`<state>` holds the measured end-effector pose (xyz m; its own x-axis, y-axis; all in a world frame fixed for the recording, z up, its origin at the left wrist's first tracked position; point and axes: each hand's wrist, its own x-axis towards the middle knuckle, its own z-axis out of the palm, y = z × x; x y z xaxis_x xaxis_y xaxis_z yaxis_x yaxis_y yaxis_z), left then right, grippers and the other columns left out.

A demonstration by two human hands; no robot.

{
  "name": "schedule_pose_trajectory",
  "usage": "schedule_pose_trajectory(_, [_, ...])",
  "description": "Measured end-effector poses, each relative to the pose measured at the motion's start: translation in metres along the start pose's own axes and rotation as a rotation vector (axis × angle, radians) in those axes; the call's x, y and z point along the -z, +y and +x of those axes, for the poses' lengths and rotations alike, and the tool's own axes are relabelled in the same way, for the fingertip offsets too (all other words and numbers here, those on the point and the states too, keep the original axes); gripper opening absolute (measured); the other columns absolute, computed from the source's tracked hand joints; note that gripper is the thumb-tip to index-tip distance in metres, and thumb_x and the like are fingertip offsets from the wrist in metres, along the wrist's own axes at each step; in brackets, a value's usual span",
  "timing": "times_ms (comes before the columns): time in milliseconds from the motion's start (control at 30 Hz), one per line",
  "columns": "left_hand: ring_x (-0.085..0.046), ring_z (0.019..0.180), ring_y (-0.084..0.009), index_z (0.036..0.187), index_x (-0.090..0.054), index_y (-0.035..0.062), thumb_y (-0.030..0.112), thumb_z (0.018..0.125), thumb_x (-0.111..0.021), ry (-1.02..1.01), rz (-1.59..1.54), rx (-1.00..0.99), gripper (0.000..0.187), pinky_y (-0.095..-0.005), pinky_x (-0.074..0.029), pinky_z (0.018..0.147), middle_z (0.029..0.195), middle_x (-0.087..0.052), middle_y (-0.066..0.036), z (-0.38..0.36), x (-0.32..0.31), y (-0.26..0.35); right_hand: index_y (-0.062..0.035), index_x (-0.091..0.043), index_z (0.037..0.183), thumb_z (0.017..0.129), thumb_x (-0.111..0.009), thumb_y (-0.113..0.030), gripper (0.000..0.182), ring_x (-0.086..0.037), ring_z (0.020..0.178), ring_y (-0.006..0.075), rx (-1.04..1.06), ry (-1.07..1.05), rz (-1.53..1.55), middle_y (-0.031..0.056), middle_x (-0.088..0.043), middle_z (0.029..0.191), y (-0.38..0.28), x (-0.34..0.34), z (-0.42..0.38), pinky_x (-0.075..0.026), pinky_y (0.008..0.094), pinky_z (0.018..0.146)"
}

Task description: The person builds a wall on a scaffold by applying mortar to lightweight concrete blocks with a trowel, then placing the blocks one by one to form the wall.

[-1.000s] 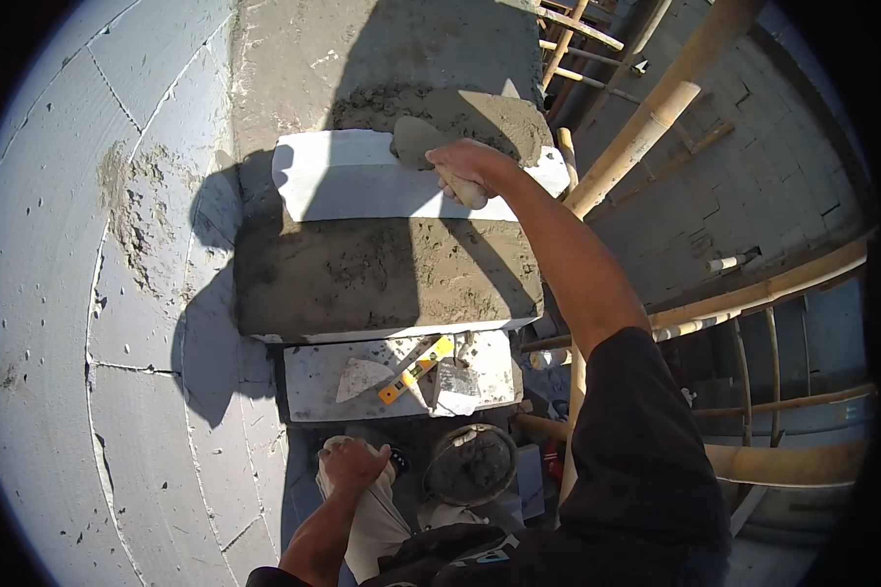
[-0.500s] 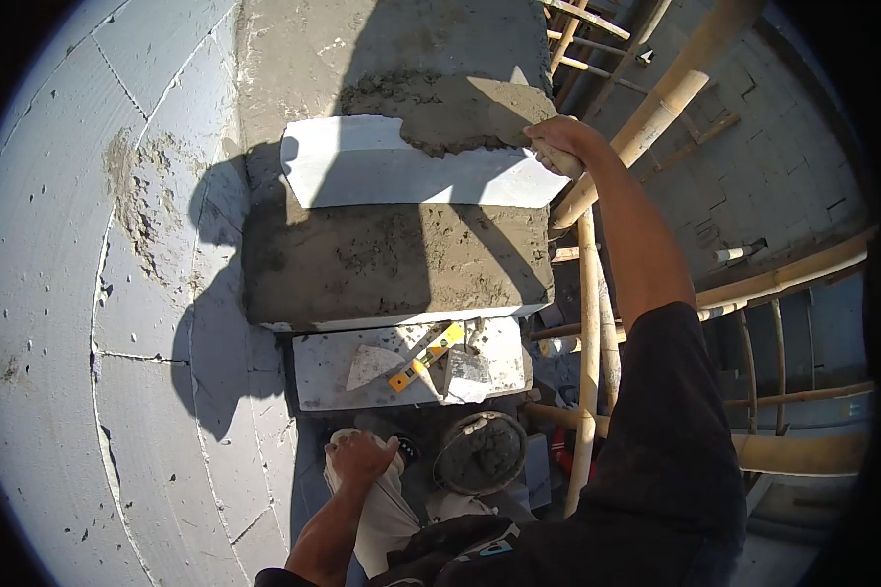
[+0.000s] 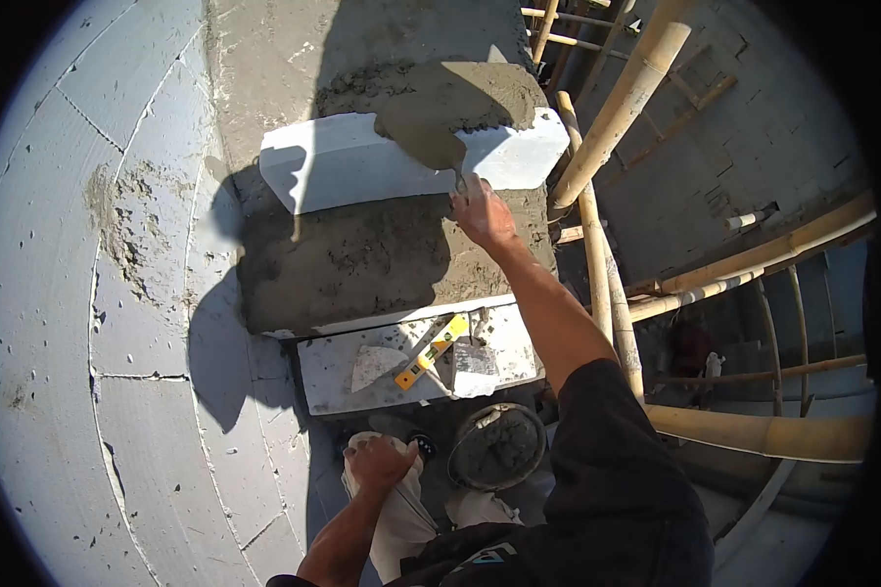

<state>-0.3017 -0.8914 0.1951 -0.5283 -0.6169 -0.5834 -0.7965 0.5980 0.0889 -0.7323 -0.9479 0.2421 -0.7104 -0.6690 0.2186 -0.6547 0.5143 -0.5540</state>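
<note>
A: Right, where's the trowel [image 3: 423, 135] versus the hand?

B: Right hand [image 3: 482, 213] has it. Fingers wrapped tight round the handle, blade pointing up and away from the wrist, out over the white block [image 3: 343, 171]. Blade face is loaded with wet mortar [image 3: 440, 98].

A: Long axis?

B: Runs from the hand diagonally up-left, tip toward the mortar heap on the block's far end. Handle itself is mostly hidden by the fist.

A: Left hand?

B: Left hand [image 3: 377, 462] is well apart, low in view, closed on pale cloth at the knee [image 3: 394, 523]. Right is the nearer one by a long way.

A: Surface?

B: White block lies crosswise on the wall top, long side left to right. Near side of it, a mortar bed [image 3: 362, 259] spread over the course below, rough and damp, touching the block's near edge.

A: Around it?

B: Lower block [image 3: 519, 367] carries a yellow level [image 3: 431, 352] and a second trowel [image 3: 374, 367]. Bucket [image 3: 497, 447] of mortar just below that. Bamboo scaffold poles [image 3: 617, 117] close on the right, grey block wall [image 3: 88, 293] curving on the left.
</note>
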Motion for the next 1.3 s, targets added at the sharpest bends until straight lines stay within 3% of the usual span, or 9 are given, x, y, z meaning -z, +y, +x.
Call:
schedule_pose_trajectory(133, [-0.065, 0.108, -0.0331, 0.106, -0.075, 0.0100, 0.063, 0.078, -0.061, 0.018, -0.033, 0.004, 0.062, -0.0509, -0.041, 0.095, 0.106, -0.072, -0.015, -0.003, -0.007, -0.007, -0.0044, -0.053, 0.117, 0.097, -0.055, -0.031, 0.033, -0.061, 0.104, 0.0445, 0.241, 0.067, -0.260, 0.0250, -0.063, 0.109, 0.090, 0.001, 0.024, -0.049, 0.0496, 0.088])
schedule_pose_trajectory(267, [-0.064, 0.109, -0.0337, 0.106, -0.075, 0.0099, 0.063, 0.078, -0.062, 0.025, -0.046, 0.021, 0.062, -0.0511, -0.040, 0.096, 0.106, -0.072, -0.016, -0.004, -0.013, -0.011, -0.0029, -0.054, 0.114, 0.097, -0.055, -0.035, 0.036, -0.062, 0.103, 0.0452, -0.238, -0.026, 0.115, 0.0274, -0.065, 0.107, 0.087, 0.061, 0.013, -0.047, 0.0505, 0.087])
schedule_pose_trajectory(400, [-0.064, 0.109, -0.0337, 0.106, -0.075, 0.0093, 0.063, 0.078, -0.062, -0.008, -0.050, 0.032, 0.062, -0.0513, -0.039, 0.098, 0.106, -0.072, -0.016, -0.006, -0.008, -0.007, -0.0015, -0.055, 0.111, 0.098, -0.059, -0.038, 0.039, -0.058, 0.070, 0.0176, -0.431, -0.080, 0.355, 0.0070, -0.060, 0.080, 0.092, 0.055, -0.001, -0.047, 0.0368, 0.066])
schedule_pose_trajectory(533, [-0.064, 0.109, -0.0334, 0.107, -0.075, 0.0088, 0.064, 0.079, -0.061, 0.004, -0.018, 0.012, 0.063, -0.0515, -0.038, 0.099, 0.106, -0.072, -0.016, -0.008, -0.004, 0.004, -0.0050, -0.055, 0.112, 0.096, -0.063, -0.036, 0.035, -0.060, 0.073, 0.0175, -0.219, -0.008, 1.104, 0.0075, -0.062, 0.092, 0.114, -0.035, -0.036, -0.050, 0.0337, 0.064])
schedule_pose_trajectory(833, [-0.065, 0.108, -0.0325, 0.103, -0.075, 0.0080, 0.062, 0.081, -0.061, 0.036, 0.019, -0.016, 0.060, -0.0496, -0.040, 0.096, 0.105, -0.072, -0.015, -0.008, -0.018, 0.006, -0.0036, -0.053, 0.111, 0.096, -0.067, -0.040, 0.042, -0.061, 0.071, 0.0118, -0.672, 0.025, 0.842, 0.0055, -0.063, 0.085, 0.117, 0.021, -0.305, -0.050, 0.0258, 0.061])
schedule_pose_trajectory(933, [-0.066, 0.104, -0.0314, 0.099, -0.076, 0.0088, 0.060, 0.080, -0.064, 0.002, -0.009, 0.003, 0.056, -0.0475, -0.040, 0.094, 0.102, -0.073, -0.015, -0.012, -0.015, 0.015, -0.0027, -0.057, 0.110, 0.093, -0.063, -0.028, 0.031, -0.067, 0.085, 0.0325, -0.485, -0.222, 0.105, 0.0137, -0.068, 0.092, 0.111, 0.070, -0.447, -0.053, 0.0407, 0.077])
schedule_pose_trajectory(967, [-0.067, 0.103, -0.0309, 0.098, -0.076, 0.0093, 0.059, 0.079, -0.064, 0.016, -0.005, -0.003, 0.055, -0.0471, -0.040, 0.095, 0.101, -0.073, -0.015, -0.011, -0.019, 0.016, -0.0019, -0.058, 0.111, 0.093, -0.061, -0.028, 0.032, -0.068, 0.092, 0.0379, -0.970, -0.341, 0.258, 0.0167, -0.069, 0.097, 0.096, 0.083, -0.477, -0.053, 0.0436, 0.082])
schedule_pose_trajectory(1067, [-0.068, 0.101, -0.0305, 0.096, -0.076, 0.0105, 0.060, 0.078, -0.066, 0.017, 0.044, -0.005, 0.053, -0.0480, -0.043, 0.094, 0.099, -0.073, -0.013, -0.016, -0.024, 0.022, -0.0004, -0.059, 0.113, 0.094, -0.056, -0.031, 0.037, -0.066, 0.102, 0.0419, -1.012, -0.808, -0.184, 0.0229, -0.069, 0.107, 0.081, 0.096, -0.538, -0.052, 0.0476, 0.086])
schedule_pose_trajectory(1300, [-0.065, 0.107, -0.0296, 0.098, -0.076, 0.0091, 0.057, 0.079, -0.066, 0.020, 0.046, -0.032, 0.053, -0.0462, -0.038, 0.100, 0.108, -0.072, -0.011, -0.033, -0.032, 0.024, -0.0027, -0.064, 0.114, 0.091, -0.049, -0.025, 0.035, -0.064, 0.110, 0.0415, -1.038, -0.882, -0.271, 0.0238, -0.066, 0.116, 0.158, -0.039, -0.596, -0.050, 0.0521, 0.094])
